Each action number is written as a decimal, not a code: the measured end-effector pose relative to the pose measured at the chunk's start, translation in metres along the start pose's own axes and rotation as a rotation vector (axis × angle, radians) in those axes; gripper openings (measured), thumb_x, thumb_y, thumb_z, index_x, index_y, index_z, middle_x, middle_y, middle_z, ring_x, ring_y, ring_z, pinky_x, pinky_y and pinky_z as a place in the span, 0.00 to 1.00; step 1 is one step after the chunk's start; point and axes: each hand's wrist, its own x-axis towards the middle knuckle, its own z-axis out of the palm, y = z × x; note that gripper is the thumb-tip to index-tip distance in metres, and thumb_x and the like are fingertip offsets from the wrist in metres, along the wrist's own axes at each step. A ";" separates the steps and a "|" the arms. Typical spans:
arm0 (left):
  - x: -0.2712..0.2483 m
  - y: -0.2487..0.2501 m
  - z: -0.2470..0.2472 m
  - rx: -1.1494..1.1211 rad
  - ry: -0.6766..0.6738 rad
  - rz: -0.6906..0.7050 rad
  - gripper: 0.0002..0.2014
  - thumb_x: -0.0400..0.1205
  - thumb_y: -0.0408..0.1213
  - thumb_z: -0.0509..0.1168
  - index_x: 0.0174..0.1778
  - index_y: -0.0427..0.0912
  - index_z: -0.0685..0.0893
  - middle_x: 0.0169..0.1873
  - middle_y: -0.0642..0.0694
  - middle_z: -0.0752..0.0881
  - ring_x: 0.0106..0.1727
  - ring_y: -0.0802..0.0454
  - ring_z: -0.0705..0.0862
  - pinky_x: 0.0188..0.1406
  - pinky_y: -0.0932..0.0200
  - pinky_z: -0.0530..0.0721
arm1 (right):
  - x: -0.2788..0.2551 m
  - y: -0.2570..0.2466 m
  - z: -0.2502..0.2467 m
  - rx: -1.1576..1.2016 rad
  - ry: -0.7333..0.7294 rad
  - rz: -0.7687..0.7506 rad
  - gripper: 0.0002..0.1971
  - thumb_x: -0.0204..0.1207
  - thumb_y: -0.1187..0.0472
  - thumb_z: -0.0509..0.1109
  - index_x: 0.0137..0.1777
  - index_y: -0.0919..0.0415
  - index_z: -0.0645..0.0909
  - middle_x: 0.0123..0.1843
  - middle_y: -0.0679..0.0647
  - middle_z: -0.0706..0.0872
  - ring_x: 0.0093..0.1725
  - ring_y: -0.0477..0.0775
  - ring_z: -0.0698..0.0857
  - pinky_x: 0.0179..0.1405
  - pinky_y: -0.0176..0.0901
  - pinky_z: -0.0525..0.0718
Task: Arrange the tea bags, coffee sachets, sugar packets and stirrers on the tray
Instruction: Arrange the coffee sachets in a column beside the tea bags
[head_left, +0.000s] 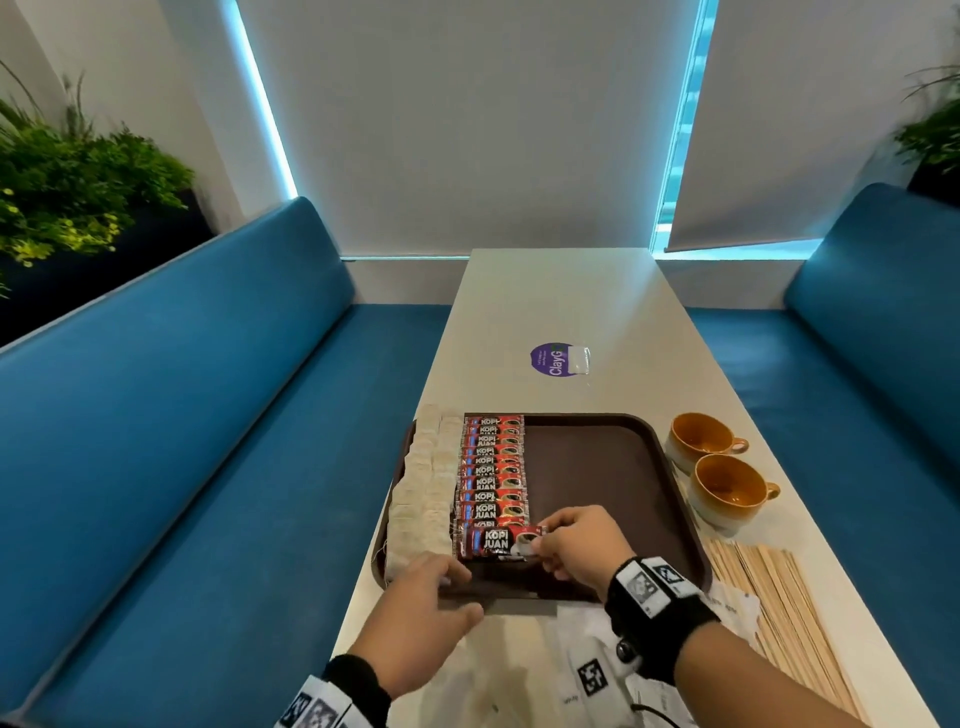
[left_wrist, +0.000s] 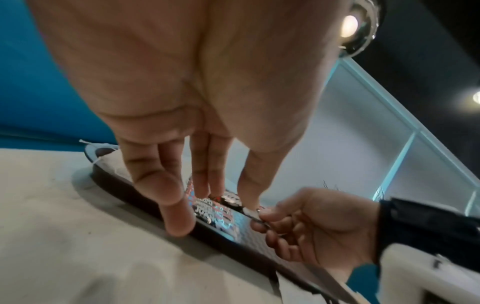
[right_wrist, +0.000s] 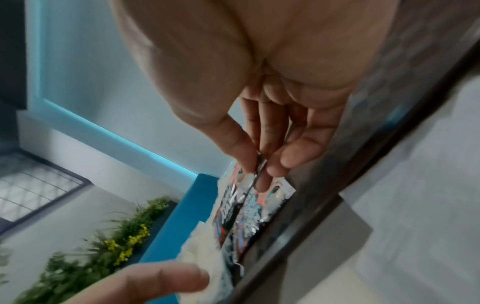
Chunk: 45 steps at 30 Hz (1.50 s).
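Observation:
A brown tray (head_left: 597, 467) lies on the white table. Along its left side runs a column of tea bags (head_left: 423, 493), and beside it a row of red coffee sachets (head_left: 493, 462). My right hand (head_left: 535, 545) pinches the right end of one more coffee sachet (head_left: 496, 540), held low over the near end of that row. In the right wrist view thumb and fingers (right_wrist: 293, 158) clamp the sachet (right_wrist: 249, 207). My left hand (head_left: 462, 592) rests with straight fingers on the tray's near left edge, its fingertips (left_wrist: 202, 191) touching the sachets (left_wrist: 213, 211).
Wooden stirrers (head_left: 779, 597) lie in a bundle to the right of the tray. White sugar packets (head_left: 587, 670) are spread on the table under my right wrist. Two orange cups (head_left: 727, 483) stand right of the tray. Blue benches flank the table.

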 end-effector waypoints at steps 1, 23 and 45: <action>0.000 0.000 0.002 0.038 -0.029 0.018 0.15 0.79 0.51 0.74 0.60 0.61 0.80 0.61 0.66 0.79 0.62 0.67 0.80 0.66 0.66 0.78 | 0.003 0.001 0.003 -0.030 -0.005 0.014 0.06 0.72 0.74 0.77 0.40 0.64 0.85 0.29 0.58 0.91 0.25 0.53 0.82 0.24 0.40 0.79; 0.008 -0.001 0.023 0.134 -0.154 -0.047 0.40 0.80 0.57 0.71 0.86 0.50 0.63 0.82 0.62 0.60 0.78 0.61 0.70 0.79 0.61 0.69 | 0.027 0.007 0.018 -0.362 0.074 -0.024 0.14 0.64 0.65 0.88 0.40 0.56 0.84 0.40 0.55 0.92 0.28 0.50 0.86 0.26 0.37 0.83; -0.042 0.007 0.023 0.204 -0.311 -0.045 0.25 0.69 0.55 0.77 0.60 0.60 0.78 0.55 0.59 0.76 0.51 0.58 0.81 0.51 0.64 0.81 | -0.082 -0.032 -0.054 -0.491 -0.085 -0.318 0.03 0.78 0.52 0.78 0.46 0.49 0.89 0.43 0.49 0.92 0.42 0.48 0.91 0.47 0.45 0.93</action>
